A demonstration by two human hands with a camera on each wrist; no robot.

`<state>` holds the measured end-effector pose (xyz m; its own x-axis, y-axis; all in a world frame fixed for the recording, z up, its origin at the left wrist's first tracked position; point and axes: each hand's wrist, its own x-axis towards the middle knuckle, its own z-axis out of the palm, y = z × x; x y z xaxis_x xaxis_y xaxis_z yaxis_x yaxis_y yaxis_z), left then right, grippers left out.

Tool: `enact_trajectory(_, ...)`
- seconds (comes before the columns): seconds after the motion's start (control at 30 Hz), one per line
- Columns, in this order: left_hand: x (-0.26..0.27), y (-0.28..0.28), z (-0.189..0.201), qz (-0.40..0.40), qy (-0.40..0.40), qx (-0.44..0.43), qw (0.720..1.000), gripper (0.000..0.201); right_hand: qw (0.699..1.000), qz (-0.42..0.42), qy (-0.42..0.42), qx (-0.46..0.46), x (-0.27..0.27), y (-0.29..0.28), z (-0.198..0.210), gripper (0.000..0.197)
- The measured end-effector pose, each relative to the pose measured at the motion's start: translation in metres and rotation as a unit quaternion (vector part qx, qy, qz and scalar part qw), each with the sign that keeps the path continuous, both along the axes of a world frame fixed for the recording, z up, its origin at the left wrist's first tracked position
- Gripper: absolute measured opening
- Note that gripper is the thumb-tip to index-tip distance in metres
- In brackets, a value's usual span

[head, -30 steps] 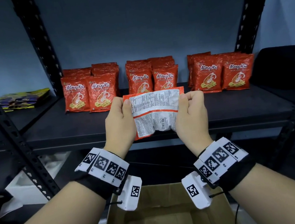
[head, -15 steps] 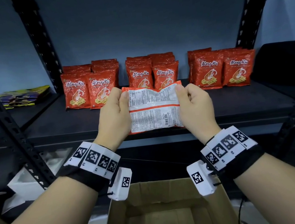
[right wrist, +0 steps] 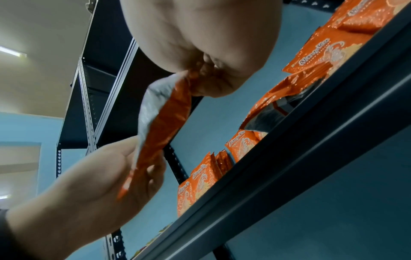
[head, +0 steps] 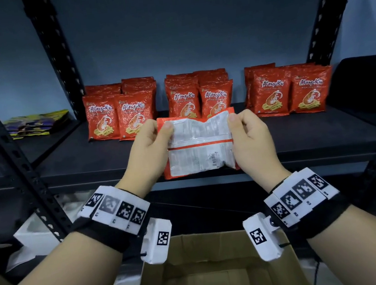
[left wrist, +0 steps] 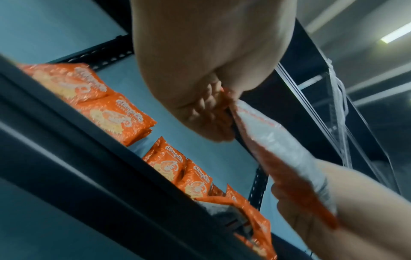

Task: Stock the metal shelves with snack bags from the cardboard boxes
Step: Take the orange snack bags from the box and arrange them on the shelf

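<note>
I hold one red snack bag [head: 197, 144] upright with its white printed back toward me, just in front of the black metal shelf [head: 91, 162]. My left hand [head: 151, 146] pinches its left edge and my right hand [head: 248, 135] pinches its right edge, thumbs on the back. The left wrist view shows the bag [left wrist: 278, 149] edge-on between both hands; so does the right wrist view, with the bag [right wrist: 162, 123] hanging below my fingers. Red snack bags [head: 120, 116] stand in rows at the back of the shelf. An open cardboard box [head: 220, 274] sits below my wrists.
Black perforated uprights [head: 55, 54] frame the shelf on both sides. A flat pile of yellow and purple packets [head: 37, 124] lies on the neighbouring shelf at left. A white foam box [head: 36, 234] sits low on the left. The shelf's front strip is bare.
Both hands have carried the bag a little upward and toward the shelf. The bag has been straightened from crumpled to more upright between my hands.
</note>
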<state>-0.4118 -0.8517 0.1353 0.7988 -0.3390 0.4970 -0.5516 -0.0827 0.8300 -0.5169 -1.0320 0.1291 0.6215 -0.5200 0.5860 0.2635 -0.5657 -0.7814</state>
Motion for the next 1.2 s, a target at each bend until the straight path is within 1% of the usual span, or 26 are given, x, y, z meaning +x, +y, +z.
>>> enact_trajectory(0.03,0.000,-0.001,0.001,-0.031,0.049,-0.023,0.998,0.034,1.000,0.009,0.001,-0.007,-0.001,0.004,0.001,0.035)
enact_trajectory(0.1,0.003,-0.001,0.000,-0.071,0.128,-0.058,0.988,0.058,1.000,0.013,-0.004,-0.028,-0.002,0.011,0.003,0.035)
enact_trajectory(0.13,0.002,0.000,0.000,-0.085,0.155,-0.071,0.982,0.069,0.999,0.012,-0.007,-0.038,-0.003,0.013,0.005,0.039)
enact_trajectory(0.17,0.001,0.000,-0.001,-0.103,0.175,-0.082,0.976,0.074,0.999,0.013,-0.005,-0.046,-0.004,0.013,0.007,0.044)
enact_trajectory(0.2,0.000,0.001,-0.002,-0.119,0.191,-0.088,0.970,0.074,0.999,0.017,0.003,-0.050,-0.005,0.012,0.009,0.050)
enact_trajectory(0.27,0.000,0.002,-0.005,-0.144,0.210,-0.097,0.962,0.060,0.998,0.033,0.019,-0.053,-0.005,0.009,0.014,0.058)
enact_trajectory(0.3,-0.002,0.001,-0.004,-0.154,0.218,-0.106,0.958,0.053,0.998,0.045,0.020,-0.051,-0.004,0.007,0.016,0.058)
enact_trajectory(0.33,-0.003,0.001,-0.004,-0.166,0.231,-0.118,0.951,0.049,0.997,0.058,0.016,-0.048,-0.004,0.005,0.017,0.057)
enact_trajectory(0.4,-0.002,0.001,-0.005,-0.196,0.261,-0.128,0.936,0.051,0.996,0.071,0.002,-0.051,-0.004,0.004,0.020,0.051)
enact_trajectory(0.43,-0.003,0.001,-0.005,-0.207,0.272,-0.119,0.932,0.048,0.996,0.068,-0.005,-0.057,-0.005,0.003,0.021,0.049)
enact_trajectory(0.5,-0.004,0.001,-0.006,-0.205,0.271,-0.095,0.935,0.032,0.996,0.050,-0.019,-0.072,-0.008,0.003,0.024,0.047)
enact_trajectory(0.53,-0.004,0.002,-0.006,-0.197,0.265,-0.089,0.940,0.028,0.996,0.037,-0.024,-0.079,-0.010,0.001,0.024,0.046)
enact_trajectory(0.63,-0.003,0.002,-0.004,-0.176,0.228,-0.090,0.953,0.024,0.995,0.002,-0.038,-0.090,-0.011,0.000,0.020,0.043)
enact_trajectory(0.73,-0.001,0.003,-0.001,-0.148,0.198,-0.106,0.963,0.022,0.996,-0.022,-0.055,-0.064,-0.008,0.005,0.010,0.044)
enact_trajectory(0.77,-0.001,0.002,-0.001,-0.140,0.191,-0.105,0.966,0.024,0.997,-0.025,-0.055,-0.049,-0.007,0.006,0.007,0.046)
enact_trajectory(0.83,-0.003,0.002,-0.002,-0.120,0.176,-0.091,0.973,0.034,0.999,-0.018,-0.044,-0.022,-0.004,0.006,0.003,0.047)
enact_trajectory(0.87,-0.003,0.002,-0.003,-0.111,0.170,-0.082,0.976,0.034,0.999,-0.010,-0.036,-0.015,-0.003,0.004,0.004,0.046)
enact_trajectory(0.9,-0.004,0.002,-0.002,-0.107,0.161,-0.076,0.978,0.027,0.999,-0.001,-0.030,-0.010,-0.002,0.003,0.005,0.045)
enact_trajectory(0.93,-0.004,0.003,0.000,-0.101,0.149,-0.072,0.981,0.033,1.000,0.004,-0.029,-0.008,-0.001,0.002,0.007,0.045)
enact_trajectory(0.97,-0.004,0.003,0.001,-0.096,0.136,-0.067,0.984,0.045,0.999,0.007,-0.030,-0.007,-0.001,0.001,0.009,0.044)
enact_trajectory(1.0,-0.005,0.004,0.002,-0.097,0.125,-0.066,0.985,0.052,0.999,0.009,-0.032,-0.003,-0.001,0.000,0.011,0.044)
enact_trajectory(1.03,-0.004,0.005,0.002,-0.092,0.113,-0.065,0.987,0.054,0.999,0.009,-0.032,0.006,-0.001,0.000,0.012,0.044)
enact_trajectory(1.2,-0.004,0.006,0.000,-0.076,0.098,-0.052,0.991,0.045,0.999,-0.016,-0.032,0.040,0.001,-0.001,0.006,0.042)
